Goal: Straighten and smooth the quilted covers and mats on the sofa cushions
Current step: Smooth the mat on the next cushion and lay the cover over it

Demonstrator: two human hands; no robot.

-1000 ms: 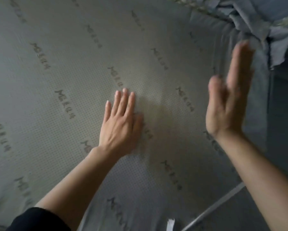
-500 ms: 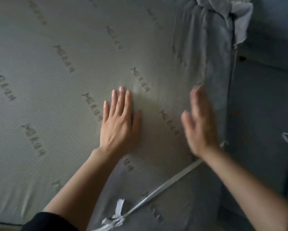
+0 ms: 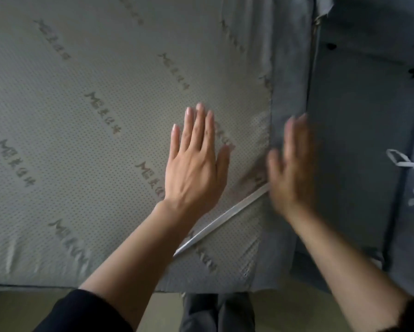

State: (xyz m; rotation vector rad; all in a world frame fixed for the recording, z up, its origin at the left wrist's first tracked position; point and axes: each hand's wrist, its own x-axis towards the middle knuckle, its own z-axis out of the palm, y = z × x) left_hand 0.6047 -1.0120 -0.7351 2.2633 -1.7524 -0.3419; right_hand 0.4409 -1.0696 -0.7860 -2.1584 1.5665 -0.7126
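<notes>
Spanning most of the view, the mat point(image 3: 81, 140) lies spread over the sofa seat with its dotted, logo-printed side up; its near edge runs along the front of the seat, above the floor point(image 3: 21, 305). To the right, the dark grey sofa cushion point(image 3: 349, 140) lies bare, just beside the mat. Between the two runs the mat's blue-grey border point(image 3: 289, 80), rumpled into long folds.

Your left hand point(image 3: 196, 164) rests flat on the mat near its right side, palm down, fingers straight and close together, grasping nothing. Your right hand point(image 3: 289, 168) is blurred; its fingers appear extended and released, placed over the border where mat meets cushion. Whether it touches the fabric cannot be told.

A white strap point(image 3: 220, 221) crosses the mat's near right corner on a diagonal, passing between your two wrists. A small white loop point(image 3: 399, 159) lies on the far right of the cushion.
</notes>
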